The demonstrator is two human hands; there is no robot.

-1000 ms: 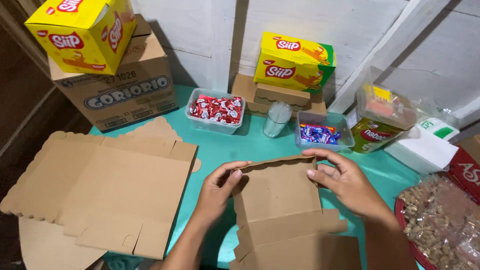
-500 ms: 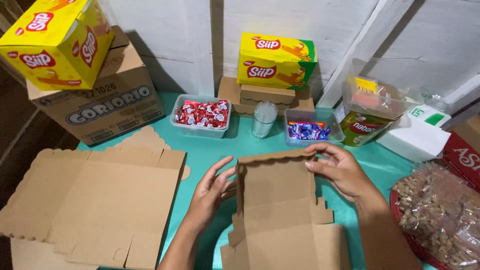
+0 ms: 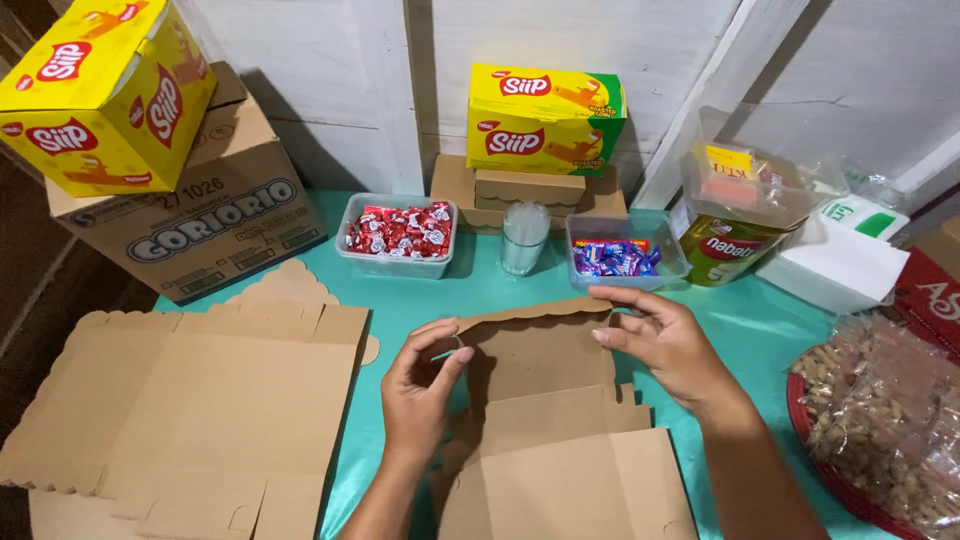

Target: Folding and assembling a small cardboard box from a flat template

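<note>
1. Between the two hands, a brown cardboard box blank (image 3: 545, 420) lies partly folded on the teal bench (image 3: 760, 330), its scalloped far flap raised.
2. The left hand (image 3: 420, 385) has its fingers (image 3: 440, 350) curled and pinched on the left end of that raised flap, thumb against forefinger.
3. The right hand (image 3: 665, 345) grips the flap's right end, its fingers (image 3: 625, 298) laid along the scalloped edge and closed on the card.
4. Left of the left fingers, a stack of flat cardboard blanks (image 3: 200, 410) rests on the bench, well apart from them.
5. Beyond the fingers stand a clear tub of red sweets (image 3: 398, 232), a clear plastic cup (image 3: 523, 238) and a clear tub of purple sweets (image 3: 620, 255).
6. Behind those, a yellow carton (image 3: 545, 120) sits on folded brown boxes (image 3: 525, 190).
7. Right of the right fingers, a bag of peanuts (image 3: 885, 420) lies on a red tray (image 3: 830, 480).
8. Far left, another yellow carton (image 3: 105, 90) tops a large brown shipping box (image 3: 200, 220).
</note>
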